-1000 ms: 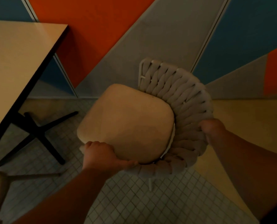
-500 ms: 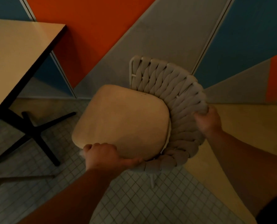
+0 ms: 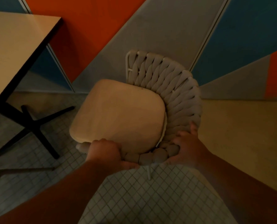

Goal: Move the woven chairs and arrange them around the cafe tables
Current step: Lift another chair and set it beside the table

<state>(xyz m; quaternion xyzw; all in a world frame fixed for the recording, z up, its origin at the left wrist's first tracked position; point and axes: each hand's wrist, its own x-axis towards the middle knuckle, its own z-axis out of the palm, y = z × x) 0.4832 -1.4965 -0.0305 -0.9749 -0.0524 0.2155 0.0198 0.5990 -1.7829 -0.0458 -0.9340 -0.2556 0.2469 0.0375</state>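
A woven chair with a grey braided backrest and a tan seat cushion stands right below me, its back curving round the right side. My left hand grips the near rim of the seat. My right hand clasps the woven rim at the near right. The cafe table, with a pale top and a black edge, stands to the left; its black cross base rests on the tiled floor. One white chair leg shows below the seat.
A wall painted in orange, grey and blue panels rises just behind the chair. Part of another chair's leg lies at the lower left. Small white tiles cover the floor near me; a plain yellow floor lies to the right.
My right hand has slid down the woven backrest from its right side to the near right rim. The chair has turned slightly, its back swinging further from me.
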